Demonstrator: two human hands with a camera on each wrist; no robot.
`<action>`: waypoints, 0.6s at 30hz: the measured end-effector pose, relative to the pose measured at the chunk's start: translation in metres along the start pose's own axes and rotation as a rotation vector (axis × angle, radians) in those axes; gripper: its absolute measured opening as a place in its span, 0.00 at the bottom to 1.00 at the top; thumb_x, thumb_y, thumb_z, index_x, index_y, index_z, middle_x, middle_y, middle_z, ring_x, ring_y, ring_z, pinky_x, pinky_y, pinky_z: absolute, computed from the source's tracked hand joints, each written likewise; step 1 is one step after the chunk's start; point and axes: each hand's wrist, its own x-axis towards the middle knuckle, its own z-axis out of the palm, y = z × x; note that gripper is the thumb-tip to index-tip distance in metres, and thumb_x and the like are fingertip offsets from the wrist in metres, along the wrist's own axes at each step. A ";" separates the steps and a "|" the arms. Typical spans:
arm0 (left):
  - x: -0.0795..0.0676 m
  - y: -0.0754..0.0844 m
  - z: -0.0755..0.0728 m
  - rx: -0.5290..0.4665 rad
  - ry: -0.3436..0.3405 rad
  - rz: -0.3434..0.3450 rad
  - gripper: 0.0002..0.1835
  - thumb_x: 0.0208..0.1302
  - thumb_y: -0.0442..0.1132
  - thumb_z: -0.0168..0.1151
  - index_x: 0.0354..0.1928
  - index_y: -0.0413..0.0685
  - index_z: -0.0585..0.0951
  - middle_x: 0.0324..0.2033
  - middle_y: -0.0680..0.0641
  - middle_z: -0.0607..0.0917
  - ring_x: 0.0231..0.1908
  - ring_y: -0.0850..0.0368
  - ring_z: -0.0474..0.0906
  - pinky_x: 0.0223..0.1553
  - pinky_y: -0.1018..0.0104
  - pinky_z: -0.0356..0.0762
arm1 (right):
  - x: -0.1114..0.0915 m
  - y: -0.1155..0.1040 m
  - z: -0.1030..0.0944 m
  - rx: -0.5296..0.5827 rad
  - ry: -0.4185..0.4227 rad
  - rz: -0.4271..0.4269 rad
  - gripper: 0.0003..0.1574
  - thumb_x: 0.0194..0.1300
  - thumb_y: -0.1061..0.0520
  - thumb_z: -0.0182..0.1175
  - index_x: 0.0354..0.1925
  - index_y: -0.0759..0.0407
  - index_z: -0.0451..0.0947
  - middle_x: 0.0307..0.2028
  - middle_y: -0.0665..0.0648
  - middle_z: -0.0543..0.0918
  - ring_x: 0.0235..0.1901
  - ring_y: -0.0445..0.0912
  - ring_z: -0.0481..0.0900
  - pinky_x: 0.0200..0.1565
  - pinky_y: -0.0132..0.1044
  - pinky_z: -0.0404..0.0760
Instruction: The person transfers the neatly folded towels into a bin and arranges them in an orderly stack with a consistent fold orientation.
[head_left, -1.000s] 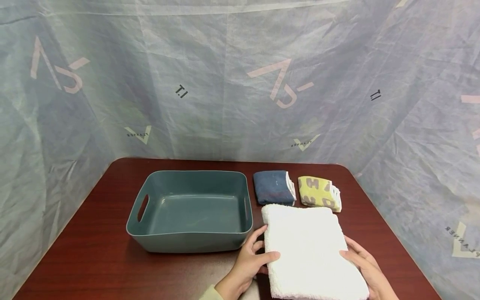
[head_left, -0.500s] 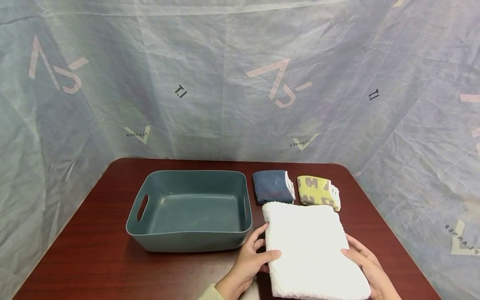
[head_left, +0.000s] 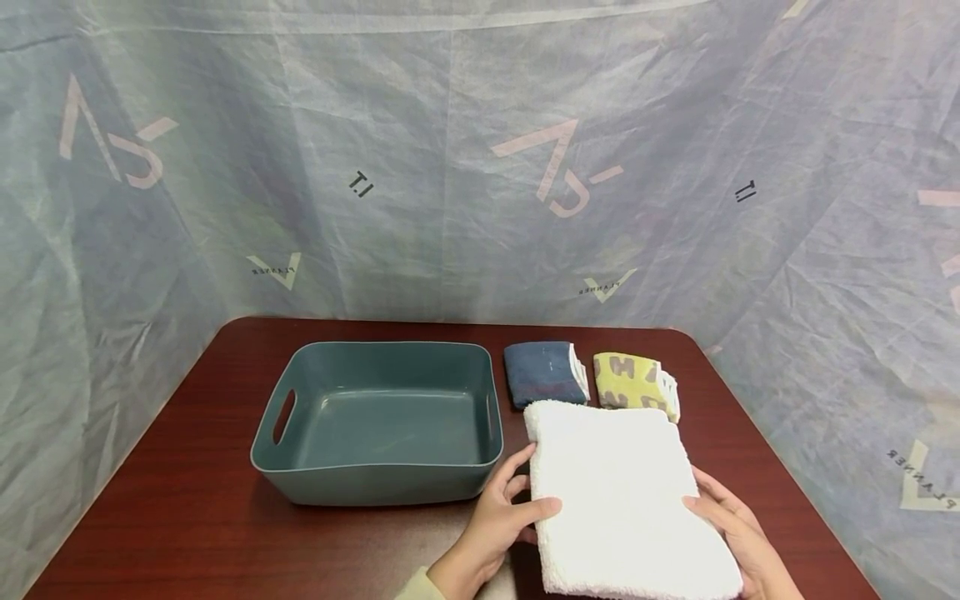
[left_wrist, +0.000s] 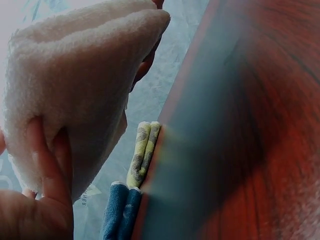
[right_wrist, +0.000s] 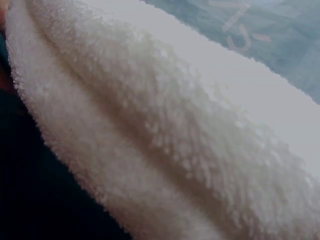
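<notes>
A thick, folded white towel (head_left: pixel 622 508) is held between the two hands at the front right, raised over the table in the left wrist view. My left hand (head_left: pixel 498 517) grips its left edge, thumb on top and fingers at the side and beneath. On the opposite edge my right hand (head_left: pixel 738 533) holds it, thumb over the top face. The towel's folded layers (right_wrist: pixel 125 120) fill the right wrist view. Behind it lie a folded blue towel (head_left: pixel 546 373) and a folded yellow towel (head_left: pixel 633 382) with grey lettering.
A teal plastic basket (head_left: pixel 382 485) with side handle holes stands left of the white towel, its bare floor showing. All rests on a dark red wooden table (head_left: pixel 165 517). A grey printed cloth (head_left: pixel 420 100) hangs around the back and sides.
The white towel has shifted very slightly away from me and to the right, with both hands keeping the same hold. The basket and the other towels stay in place.
</notes>
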 end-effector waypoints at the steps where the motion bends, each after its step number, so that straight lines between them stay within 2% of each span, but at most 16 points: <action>1: 0.000 0.000 0.000 0.000 0.000 0.002 0.40 0.52 0.30 0.67 0.67 0.55 0.64 0.47 0.39 0.74 0.28 0.54 0.79 0.20 0.68 0.77 | 0.000 0.000 0.000 -0.005 0.010 0.001 0.24 0.71 0.61 0.44 0.48 0.33 0.78 0.47 0.41 0.79 0.44 0.41 0.78 0.42 0.41 0.79; 9: -0.001 0.002 0.001 0.000 -0.006 0.006 0.40 0.52 0.31 0.68 0.67 0.55 0.64 0.47 0.39 0.74 0.29 0.53 0.79 0.20 0.68 0.77 | -0.001 -0.004 0.002 -0.010 0.047 0.036 0.22 0.71 0.59 0.45 0.46 0.32 0.78 0.46 0.40 0.79 0.44 0.41 0.77 0.42 0.41 0.78; 18: -0.001 0.004 0.002 0.004 -0.010 0.014 0.40 0.52 0.31 0.68 0.67 0.55 0.63 0.48 0.39 0.73 0.29 0.53 0.79 0.20 0.67 0.77 | -0.004 -0.007 0.003 0.047 -0.035 -0.002 0.25 0.72 0.62 0.42 0.50 0.34 0.77 0.48 0.43 0.79 0.44 0.43 0.78 0.42 0.42 0.79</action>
